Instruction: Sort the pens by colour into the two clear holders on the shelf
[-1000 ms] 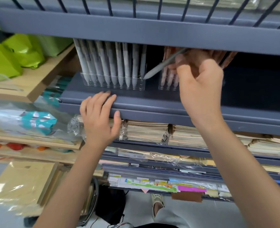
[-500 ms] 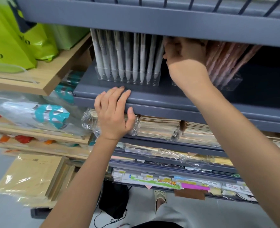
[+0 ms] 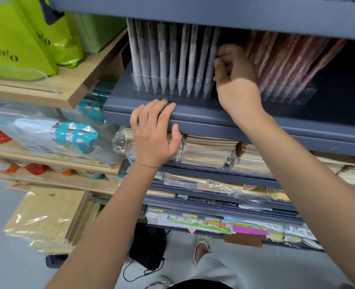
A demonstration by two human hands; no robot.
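Location type: retail shop, stationery sect. Indicators:
1. Grey metal shelf (image 3: 255,122) unit w/ several tiers, stock packed tight.
2. Identical white pens (image 3: 172,59) and brown pens (image 3: 287,59) racked upright in clear holders (image 3: 172,93), many pcs per colour.
3. Notebook stacks (image 3: 210,149) in plastic wrap on the tier below.
4. Sticker and label sheets (image 3: 214,223) along the lowest tier front.
5. Adjacent wooden shelf (image 3: 85,80) carries green bags (image 3: 16,38) w/ printed lettering. Lower down: sealed packs (image 3: 68,136) and wrapped paper pads (image 3: 47,213).
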